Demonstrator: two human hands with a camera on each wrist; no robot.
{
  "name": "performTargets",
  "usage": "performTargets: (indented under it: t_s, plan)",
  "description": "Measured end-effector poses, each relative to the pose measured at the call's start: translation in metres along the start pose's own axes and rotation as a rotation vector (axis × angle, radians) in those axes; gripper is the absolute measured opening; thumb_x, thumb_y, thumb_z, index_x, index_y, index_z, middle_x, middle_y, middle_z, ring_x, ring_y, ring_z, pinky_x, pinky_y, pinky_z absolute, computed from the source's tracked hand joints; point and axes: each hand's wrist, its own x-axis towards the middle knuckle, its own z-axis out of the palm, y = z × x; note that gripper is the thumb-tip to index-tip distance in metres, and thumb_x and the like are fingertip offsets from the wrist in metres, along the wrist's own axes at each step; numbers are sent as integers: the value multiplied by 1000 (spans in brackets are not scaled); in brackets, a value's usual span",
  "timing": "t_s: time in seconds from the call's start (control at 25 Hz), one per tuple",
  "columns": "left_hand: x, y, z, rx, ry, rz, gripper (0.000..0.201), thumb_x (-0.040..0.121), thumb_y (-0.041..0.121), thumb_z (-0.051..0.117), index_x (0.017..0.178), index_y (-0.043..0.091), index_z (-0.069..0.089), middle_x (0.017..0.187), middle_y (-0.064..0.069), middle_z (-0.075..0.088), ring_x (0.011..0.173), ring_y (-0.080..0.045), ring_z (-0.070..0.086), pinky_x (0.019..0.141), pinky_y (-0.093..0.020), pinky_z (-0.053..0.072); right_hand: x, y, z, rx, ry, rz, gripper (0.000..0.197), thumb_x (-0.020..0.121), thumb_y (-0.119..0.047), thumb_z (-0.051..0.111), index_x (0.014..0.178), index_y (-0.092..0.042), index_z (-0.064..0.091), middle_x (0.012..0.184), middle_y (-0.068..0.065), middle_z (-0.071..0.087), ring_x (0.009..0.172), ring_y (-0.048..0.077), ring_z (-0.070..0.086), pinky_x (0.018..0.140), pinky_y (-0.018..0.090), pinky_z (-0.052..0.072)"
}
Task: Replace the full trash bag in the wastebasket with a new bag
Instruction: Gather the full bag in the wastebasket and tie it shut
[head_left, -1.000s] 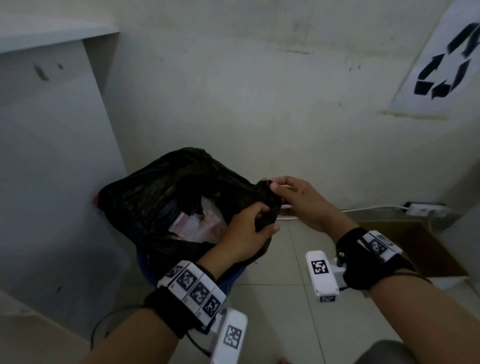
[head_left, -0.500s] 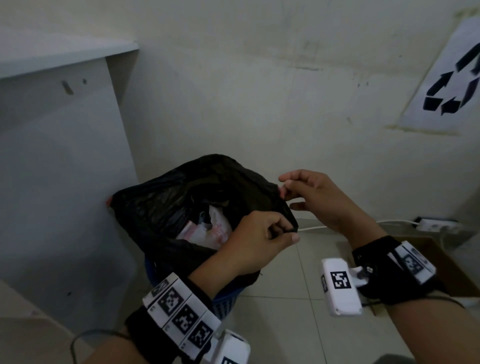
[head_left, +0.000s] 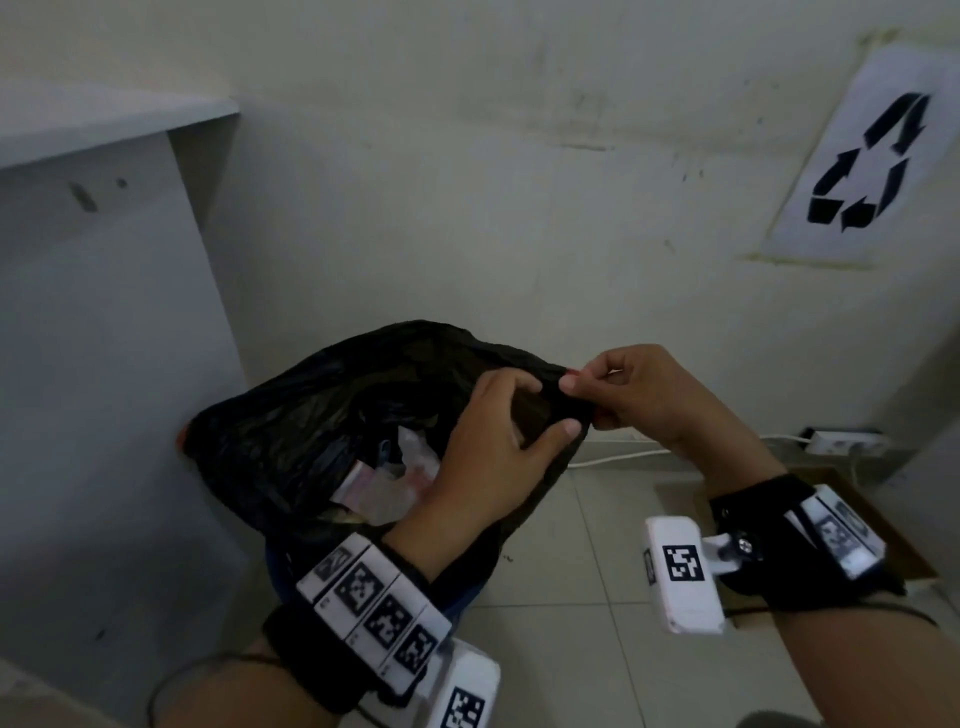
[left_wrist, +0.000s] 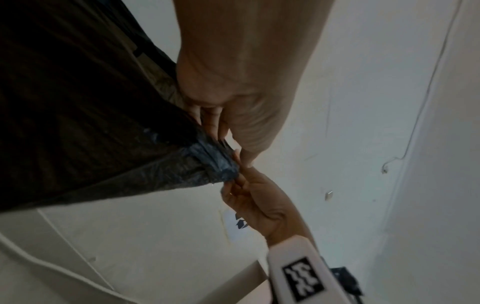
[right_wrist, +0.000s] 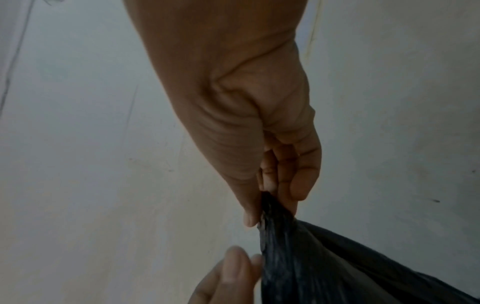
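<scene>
Pale wall (head_left: 467, 182) and tiled floor (head_left: 571, 545) frame a corner where the wastebasket (head_left: 467, 597) stands at about 7 o'clock in the head view, tight against a grey cabinet (head_left: 104, 364). Only a sliver of its blue rim shows, since the full black bag (head_left: 322, 415) droops over it. Paper waste (head_left: 384, 483) shows through the bag's open mouth, so the bag sits in the basket, not yet lifted. No new bag is in view.

Both hands work the bag's edge at its 3 o'clock side. The left hand (head_left: 498, 447) has its grip curled round a gathered fold of plastic, thumb under and fingers over. The right hand (head_left: 639, 395) pinches the very tip of that fold between thumb and fingertips, a narrow grip; the right wrist view shows the plastic twisted to a point there. Holding the edge from two sides probably serves to bunch the mouth shut for tying or lifting, keeping the waste inside.

Compared with half a second ago, the right hand, then just off the bag with loose fingers, has closed onto the plastic, and the left hand has shifted up along the same fold, so the two hands now nearly touch.

A recycling sign (head_left: 862, 166) hangs at 2 o'clock, and a power strip (head_left: 841, 441) lies by the wall.
</scene>
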Motion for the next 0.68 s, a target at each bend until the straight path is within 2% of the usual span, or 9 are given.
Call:
performTargets:
  t_s: [0.04, 0.12, 0.2, 0.28, 0.4, 0.48, 0.52, 0.6, 0.68]
  plan:
    - [8, -1, 4, 44, -53, 36, 44, 81, 43, 71, 115, 24, 51, 124, 9, 47, 83, 2, 50, 73, -14, 41, 0, 0, -3, 8, 27, 11, 35, 82, -27, 74, 82, 7, 66, 66, 13, 67, 59, 15, 63, 58, 24, 56]
    - [19, -6, 16, 150, -212, 64, 54, 82, 51, 66, 125, 21, 51, 149, 6, 31, 113, -10, 51, 93, -26, 44, 0, 0, -8, 3, 31, 64, 46, 85, -38, 68, 81, 8, 65, 68, 10, 66, 63, 16, 62, 61, 26, 53]
    - [24, -11, 28, 230, -244, 92, 55, 84, 53, 62, 126, 19, 55, 157, 0, 22, 133, -21, 40, 107, -39, 39, -1, 2, -15, 61, 9, 130, 39, 89, -43, 61, 76, -7, 67, 68, -4, 66, 69, 13, 58, 65, 27, 46]
    - [25, -13, 36, 219, -188, 140, 45, 86, 46, 63, 117, 13, 62, 150, -6, 33, 127, -26, 45, 103, -44, 41, -1, 3, -21, 300, -14, 177, 30, 94, -41, 55, 75, -18, 62, 70, -7, 61, 70, 11, 55, 66, 27, 40]
    - [24, -11, 40, 195, -16, 205, 35, 87, 43, 63, 101, 11, 63, 123, -2, 50, 108, -20, 54, 90, -43, 46, -1, 5, -27, 492, -45, 170, 26, 97, -34, 50, 78, -19, 60, 73, -7, 61, 69, 6, 58, 67, 26, 38]
    - [31, -2, 36, 92, 45, 171, 40, 85, 46, 64, 108, 15, 53, 116, 0, 53, 103, -17, 56, 87, -38, 47, -2, 6, -24, 522, -90, 149, 24, 95, -33, 51, 80, -17, 61, 72, -5, 60, 66, 6, 57, 67, 25, 38]
    - [37, 1, 34, 66, 6, 132, 46, 85, 46, 64, 117, 17, 48, 118, 1, 55, 105, -17, 55, 88, -35, 44, -2, 7, -22, 529, -109, 137, 23, 93, -33, 52, 81, -16, 61, 71, -4, 60, 65, 7, 55, 67, 24, 39]
    - [52, 5, 33, 244, -115, 109, 48, 89, 49, 58, 128, 25, 45, 120, 2, 60, 111, -21, 51, 87, -32, 31, -1, 7, -18, 550, -90, 118, 23, 93, -31, 53, 80, -15, 62, 69, -4, 59, 63, 8, 53, 65, 22, 40]
    - [58, 1, 32, 465, -109, 167, 33, 94, 50, 48, 116, 27, 58, 111, 5, 64, 106, -25, 49, 80, -35, 25, 3, 9, -18, 587, -8, 101, 25, 96, -30, 50, 78, -16, 60, 67, -6, 60, 63, 7, 55, 64, 22, 40]
